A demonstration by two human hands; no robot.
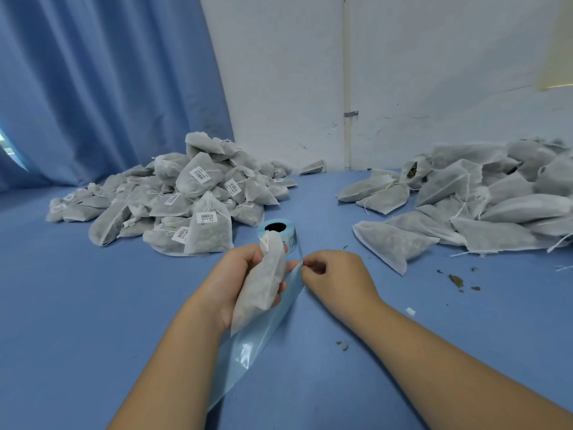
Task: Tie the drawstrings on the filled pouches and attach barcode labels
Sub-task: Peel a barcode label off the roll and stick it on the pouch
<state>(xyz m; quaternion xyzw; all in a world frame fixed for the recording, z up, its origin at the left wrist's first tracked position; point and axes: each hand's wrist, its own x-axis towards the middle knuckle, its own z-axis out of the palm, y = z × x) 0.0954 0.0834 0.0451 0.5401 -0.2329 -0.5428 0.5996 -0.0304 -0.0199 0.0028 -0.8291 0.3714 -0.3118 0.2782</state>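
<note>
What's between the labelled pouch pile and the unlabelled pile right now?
Head view: the label roll on the blue table, nearer the labelled pile than the unlabelled pile.

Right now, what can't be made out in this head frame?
Head view throughout.
- what the right hand pinches at the strip, label or liner: curled fingers hide it
- pouch drawstring knot: behind left hand
- print on left pile: too small
- right pile: cut by frame edge

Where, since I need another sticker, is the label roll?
Head view, centre: the label roll stands just beyond the pouch in the left hand.

Translucent nonwoven pouch [260, 287], glossy backing strip [248, 352]
</note>
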